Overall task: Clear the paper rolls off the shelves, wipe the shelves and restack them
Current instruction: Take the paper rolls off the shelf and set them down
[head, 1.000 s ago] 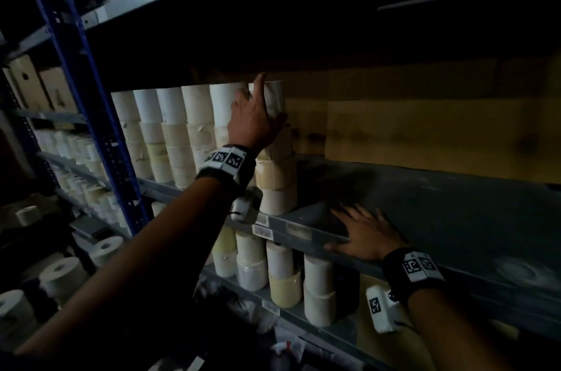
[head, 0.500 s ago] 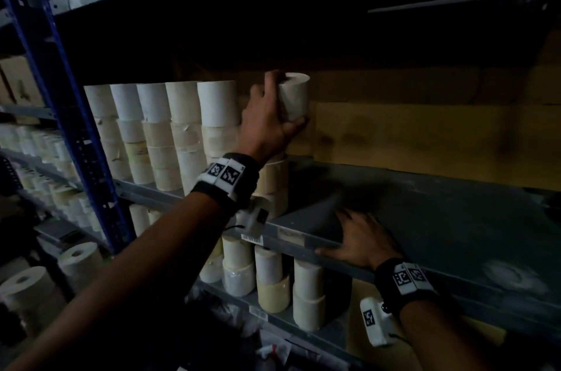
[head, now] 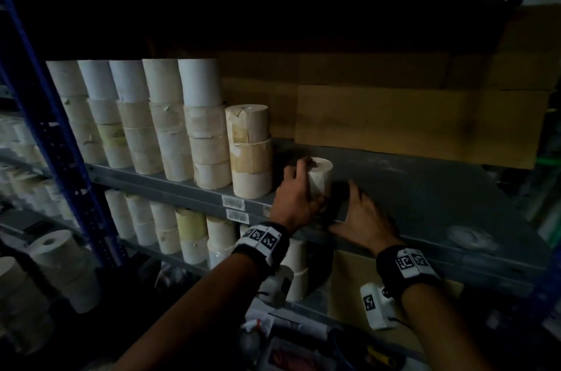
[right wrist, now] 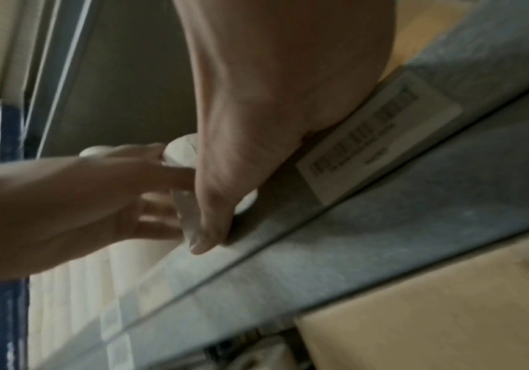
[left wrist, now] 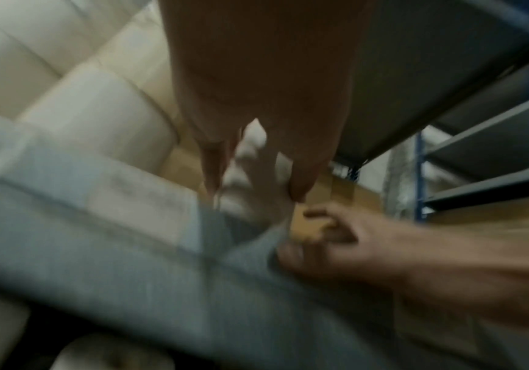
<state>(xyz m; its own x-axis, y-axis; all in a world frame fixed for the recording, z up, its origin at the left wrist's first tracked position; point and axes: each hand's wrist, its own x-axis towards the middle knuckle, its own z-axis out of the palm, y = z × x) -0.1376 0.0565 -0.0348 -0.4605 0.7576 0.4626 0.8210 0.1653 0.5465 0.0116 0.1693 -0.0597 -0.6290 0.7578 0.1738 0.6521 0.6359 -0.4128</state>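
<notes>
On the grey shelf (head: 425,188), just right of the stacked rolls (head: 170,127), the left hand (head: 296,197) is curling its fingers round a single paper roll (head: 320,177) standing upright, long axis vertical and core hole facing up. The right hand (head: 364,218) is hovering just beside it, fingers relaxed and holding nothing. Judging by the bare shelf, this is the restacking step, and the next move is calling for a steady release, then another roll.
</notes>
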